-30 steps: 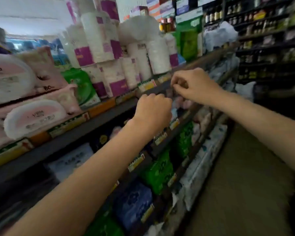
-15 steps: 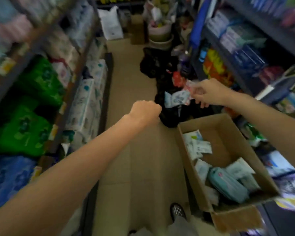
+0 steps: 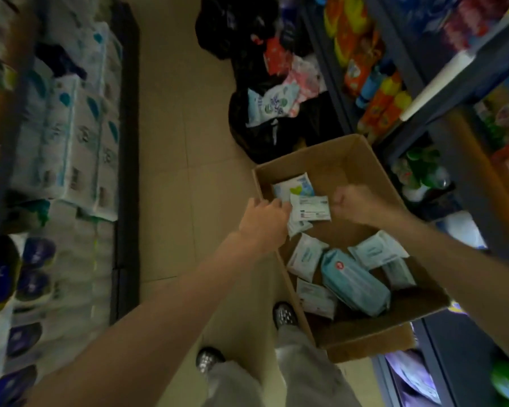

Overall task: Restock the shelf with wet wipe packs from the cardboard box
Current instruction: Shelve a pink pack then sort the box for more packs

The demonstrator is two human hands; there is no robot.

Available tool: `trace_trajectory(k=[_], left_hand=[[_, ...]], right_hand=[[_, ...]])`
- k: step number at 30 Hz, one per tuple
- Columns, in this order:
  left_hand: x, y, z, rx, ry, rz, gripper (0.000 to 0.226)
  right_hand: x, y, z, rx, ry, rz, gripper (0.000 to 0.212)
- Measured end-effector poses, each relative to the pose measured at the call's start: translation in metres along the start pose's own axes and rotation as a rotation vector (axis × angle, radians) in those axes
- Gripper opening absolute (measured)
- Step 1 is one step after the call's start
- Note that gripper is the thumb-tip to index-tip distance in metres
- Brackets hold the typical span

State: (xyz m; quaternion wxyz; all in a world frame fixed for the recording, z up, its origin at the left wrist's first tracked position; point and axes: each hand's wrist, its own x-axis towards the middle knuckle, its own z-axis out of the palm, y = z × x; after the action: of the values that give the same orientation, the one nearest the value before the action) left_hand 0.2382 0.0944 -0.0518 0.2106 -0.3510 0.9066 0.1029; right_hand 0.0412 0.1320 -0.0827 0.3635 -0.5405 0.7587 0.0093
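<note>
White wipe packs (image 3: 310, 207) lie in the box (image 3: 362, 345) on the floor (image 3: 171, 160) by my feet, a larger blue pack (image 3: 354, 282) among them nearer me. My left hand (image 3: 262, 223) covers the edge of the top packs, so I cannot tell whether its fingers pinch one or only touch it. My right hand (image 3: 354, 202) is curled into a loose fist just beside the same packs; motion blur hides whether anything sits inside it. The shelf (image 3: 71, 136) on my left is smeared, its stock hard to read. Black bags (image 3: 265, 133) beyond the box hold more packets.
</note>
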Motion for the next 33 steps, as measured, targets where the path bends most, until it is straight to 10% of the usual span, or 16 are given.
trace_trajectory(k=[6, 14, 22, 29, 33], left_hand=[[0.065, 0.032, 0.068, 0.099, -0.179, -0.05, 0.039], [0.09, 0.064, 0.128, 0.004, -0.222, -0.019, 0.046], [0.085, 0.045, 0.131, -0.043, -0.152, -0.128, 0.036], [0.077, 0.04, 0.125, -0.157, -0.138, -0.147, 0.045], [0.061, 0.021, 0.087, -0.935, -0.242, -0.196, 0.079]], right_hand=[[0.027, 0.095, 0.142, -0.143, -0.335, 0.236, 0.086], [0.042, 0.104, 0.206, -0.339, -0.282, 0.32, 0.108], [0.042, 0.101, 0.219, -0.456, -0.157, 0.275, 0.09], [0.034, 0.102, 0.142, 0.108, -0.109, 0.23, 0.063], [0.024, 0.058, 0.054, 0.379, 0.02, 0.036, 0.05]])
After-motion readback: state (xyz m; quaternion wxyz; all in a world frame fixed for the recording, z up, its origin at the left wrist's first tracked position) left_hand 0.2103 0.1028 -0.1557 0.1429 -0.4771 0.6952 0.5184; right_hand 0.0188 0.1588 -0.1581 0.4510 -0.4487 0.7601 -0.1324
